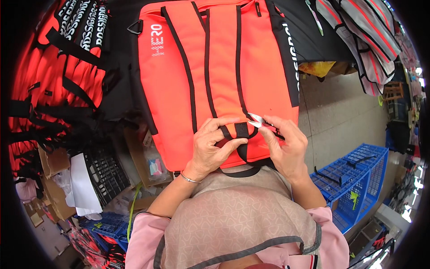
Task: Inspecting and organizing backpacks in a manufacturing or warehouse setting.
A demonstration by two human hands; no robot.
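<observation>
A bright orange-red backpack (168,98) with black side panels lies before me, its two black-edged shoulder straps (224,58) facing up. My left hand (209,147) pinches the lower end of a strap, where a black webbing piece (242,130) is sewn on. Held in my right hand (286,145) is a pair of small metal thread snips (255,120). The blades lie just right of the webbing piece, slightly parted. Whether they touch a thread is too small to tell. A black webbing loop (242,172) hangs at the bag's near edge.
Stacked orange-red bag pieces (80,76) with black straps lie at the left. Grey bags (367,36) hang at the far right, near a pale brush-like tool (316,18) on the black table. Blue plastic crates (354,179) stand at lower right. Cardboard boxes (56,193) sit at lower left.
</observation>
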